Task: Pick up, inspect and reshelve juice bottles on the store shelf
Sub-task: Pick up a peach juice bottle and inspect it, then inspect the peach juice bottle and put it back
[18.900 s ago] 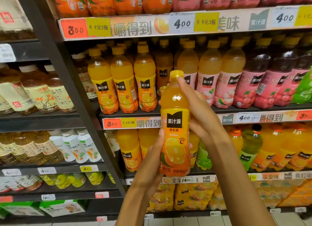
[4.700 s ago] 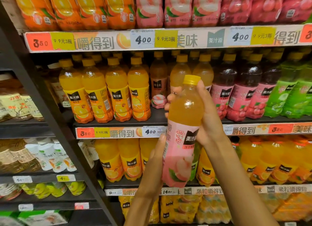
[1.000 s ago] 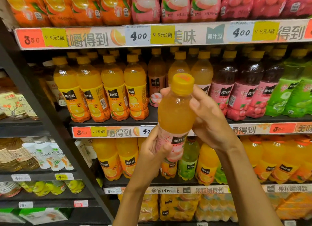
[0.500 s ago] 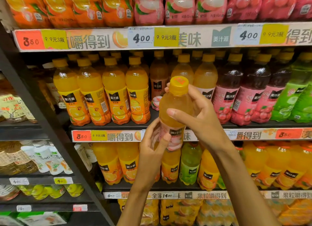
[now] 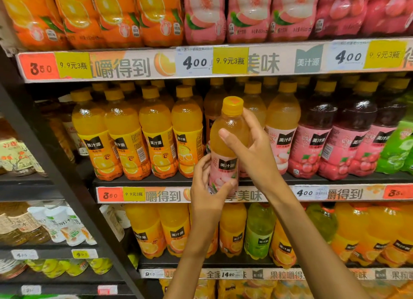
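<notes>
A: Store shelf (image 5: 143, 193), middle tier, front edge. Where's the bottle?
B: Peach juice bottle (image 5: 228, 142) upright at that edge, in front of the orange row (image 5: 138, 138).
A: Hands?
B: Right hand (image 5: 252, 149) wraps the upper body, thumb across the front. Left hand (image 5: 207, 187) cups the base, fingers curled round the label.

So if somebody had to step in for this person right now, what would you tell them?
Left hand grips the pink label at the bottom of the peach juice bottle.
Right hand holds its upper body.
Bottle is upright at the middle shelf edge, in front of the gap between orange bottles and peach bottles.
Done: picked up.
Left: set it into the gap, release.
</notes>
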Available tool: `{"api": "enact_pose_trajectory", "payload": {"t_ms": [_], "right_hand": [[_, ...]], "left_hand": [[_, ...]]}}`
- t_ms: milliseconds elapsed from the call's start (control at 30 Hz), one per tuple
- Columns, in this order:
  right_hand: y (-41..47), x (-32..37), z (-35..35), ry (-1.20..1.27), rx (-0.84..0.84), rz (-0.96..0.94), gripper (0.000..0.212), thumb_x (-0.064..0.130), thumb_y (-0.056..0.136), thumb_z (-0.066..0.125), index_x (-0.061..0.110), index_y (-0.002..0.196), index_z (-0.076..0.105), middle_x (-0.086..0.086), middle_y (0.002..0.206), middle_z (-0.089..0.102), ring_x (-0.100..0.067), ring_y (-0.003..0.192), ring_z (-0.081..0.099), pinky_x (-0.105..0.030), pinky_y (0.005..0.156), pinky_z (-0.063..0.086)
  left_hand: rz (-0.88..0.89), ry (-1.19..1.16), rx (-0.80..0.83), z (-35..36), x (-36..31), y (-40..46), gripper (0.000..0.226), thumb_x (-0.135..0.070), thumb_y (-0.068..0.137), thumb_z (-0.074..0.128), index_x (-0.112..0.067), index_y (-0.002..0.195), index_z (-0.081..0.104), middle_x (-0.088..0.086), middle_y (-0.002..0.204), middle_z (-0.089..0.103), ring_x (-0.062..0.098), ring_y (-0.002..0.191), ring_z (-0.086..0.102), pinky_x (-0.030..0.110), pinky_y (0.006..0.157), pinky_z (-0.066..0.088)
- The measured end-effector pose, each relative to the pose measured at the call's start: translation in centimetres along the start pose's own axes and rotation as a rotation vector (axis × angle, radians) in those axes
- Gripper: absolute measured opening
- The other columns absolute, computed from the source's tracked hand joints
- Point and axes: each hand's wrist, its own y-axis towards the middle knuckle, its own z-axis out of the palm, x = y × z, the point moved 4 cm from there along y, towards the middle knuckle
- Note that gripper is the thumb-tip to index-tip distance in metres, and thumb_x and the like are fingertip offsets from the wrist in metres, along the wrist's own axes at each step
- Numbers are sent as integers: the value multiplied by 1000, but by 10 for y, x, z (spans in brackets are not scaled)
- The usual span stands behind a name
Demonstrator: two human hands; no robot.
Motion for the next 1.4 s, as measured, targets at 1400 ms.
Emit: {"api": "enact_pose_trajectory", "payload": {"t_ms": [1400], "right_hand": [[32,-1,-29,-1336,-329,-193,54,45,94,52,-8,105,55,-20,83,58,-34,88,52,-42,90,30]], "left_hand": [[110,899,-266,16,-9,20,67,-28,87,65,-12,143,32,9,133,52,29,103,62,32,67,46]]}}
